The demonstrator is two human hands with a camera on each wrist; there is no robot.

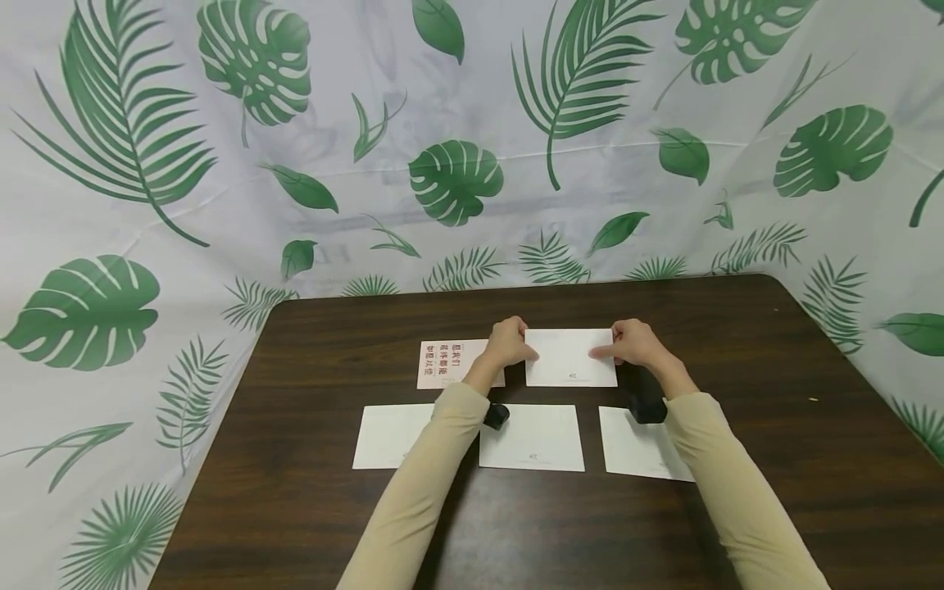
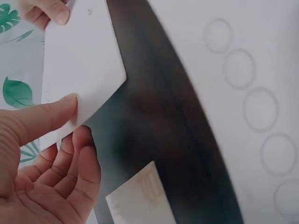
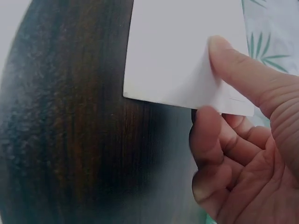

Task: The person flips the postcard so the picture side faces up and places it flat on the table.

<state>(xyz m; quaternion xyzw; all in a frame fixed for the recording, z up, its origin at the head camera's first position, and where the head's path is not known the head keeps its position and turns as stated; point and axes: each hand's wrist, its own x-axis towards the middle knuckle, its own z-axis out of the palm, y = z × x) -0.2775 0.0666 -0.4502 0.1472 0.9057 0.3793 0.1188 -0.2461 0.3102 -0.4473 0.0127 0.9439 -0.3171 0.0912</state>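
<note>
Both hands pinch a white card by its two short sides, thumbs on top and fingers curled beneath. My left hand grips its left edge; in the left wrist view the thumb presses the card near a corner. On the opposite edge, my right hand has its thumb flat on the face, and the card bends slightly under it in the right wrist view. Just left of it lies a card with red Chinese characters, partly covered by the left hand and forearm.
Nearer the body, a row of white cards lies on the dark wooden table: a left card, a middle card and a right card. Sleeves and black wrist devices cover parts of them. A leaf-patterned curtain hangs behind.
</note>
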